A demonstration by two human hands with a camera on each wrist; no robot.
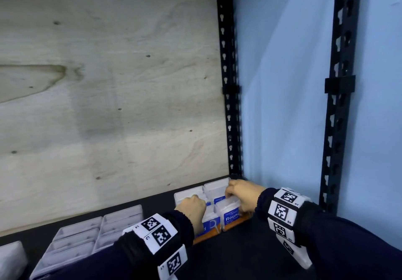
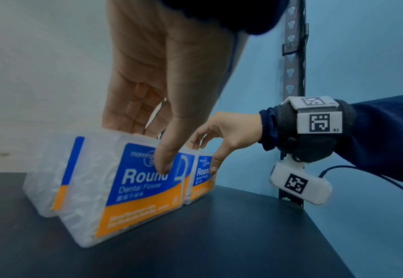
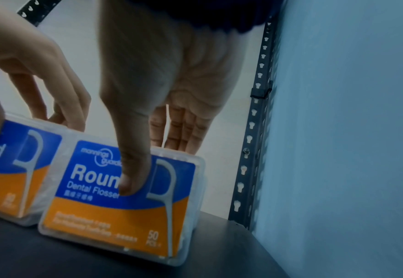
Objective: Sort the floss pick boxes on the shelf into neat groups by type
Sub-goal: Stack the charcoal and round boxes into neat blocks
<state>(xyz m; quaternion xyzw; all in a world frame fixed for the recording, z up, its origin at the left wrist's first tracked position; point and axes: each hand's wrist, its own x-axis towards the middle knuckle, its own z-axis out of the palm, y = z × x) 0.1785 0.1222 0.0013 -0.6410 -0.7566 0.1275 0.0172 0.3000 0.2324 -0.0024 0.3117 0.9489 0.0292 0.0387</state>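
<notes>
Translucent plastic boxes (image 3: 115,197); matt dark shelf (image 2: 219,244); plywood back (image 1: 108,84)

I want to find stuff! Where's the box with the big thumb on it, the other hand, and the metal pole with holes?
Box (image 3: 115,212), right wrist view, on its orange label.
Left hand (image 3: 29,62), right wrist view, on its back.
Pole (image 3: 250,150), right wrist view, mid-length.

Dim, bluish, even lighting; wrist views soft, blurred, and edge-warped.

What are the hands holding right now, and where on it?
Each pinches one Round flosser box at its top edge, thumb on the label, fingers behind: left hand the left box, right hand the right box.
</notes>
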